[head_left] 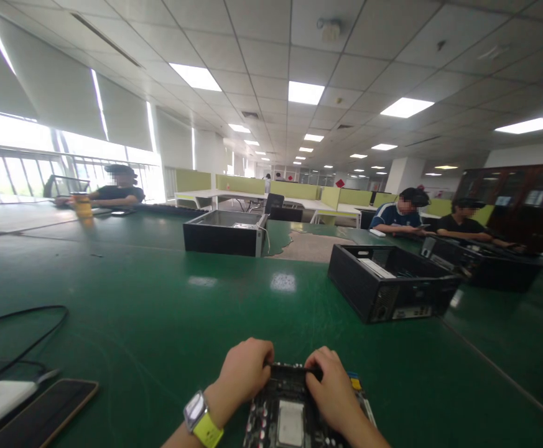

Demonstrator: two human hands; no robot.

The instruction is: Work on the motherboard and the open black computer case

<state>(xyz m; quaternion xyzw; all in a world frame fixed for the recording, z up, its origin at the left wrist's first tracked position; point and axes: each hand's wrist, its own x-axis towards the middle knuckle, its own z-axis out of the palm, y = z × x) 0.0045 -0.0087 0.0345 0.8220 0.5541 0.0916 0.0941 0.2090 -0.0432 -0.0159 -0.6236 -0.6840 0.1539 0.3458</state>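
Observation:
A dark motherboard (271,410) lies on the green tabletop at the bottom centre, partly hidden by my hands and cut off by the lower frame edge. On it sits a pale, silvery square processor (290,422). My left hand (249,367), below a wrist with a lime-strapped watch (202,418), has its fingers curled closed at one end of a long, narrow dark part (290,368) along the board's far edge. At the other end my right hand (329,382) pinches the same part. Both fingertips are partly hidden. Yellow and blue connectors (355,381) show beside my right hand.
An open black computer case (374,292) stands ahead to the right; another case (224,239) is farther back, and a third (486,267) is at far right. A phone (47,414), white device (0,407) and black cable (42,336) lie left. Several people sit around.

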